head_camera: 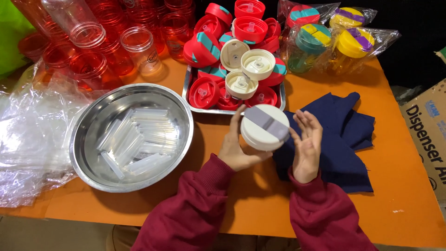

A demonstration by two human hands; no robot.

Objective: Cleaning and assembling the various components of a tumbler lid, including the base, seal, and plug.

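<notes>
My left hand (236,148) grips a round cream bottle lid (264,128) with a grey-purple flip strap across its top, held above the orange table (381,153). My right hand (306,146) is flat and open-fingered against the lid's right side, touching its edge. Both arms wear maroon sleeves. Just beyond the lid stands a metal tray (189,88) piled with red-and-teal lids and three cream lids lying underside up.
A steel bowl (88,139) of clear plastic straws sits at left, beside crumpled clear plastic (32,139). Red transparent bottles (111,42) crowd the back left. Bagged bottles with coloured lids (334,39) stand back right. A navy cloth (344,148) lies under my right hand; a cardboard box (429,135) is at right.
</notes>
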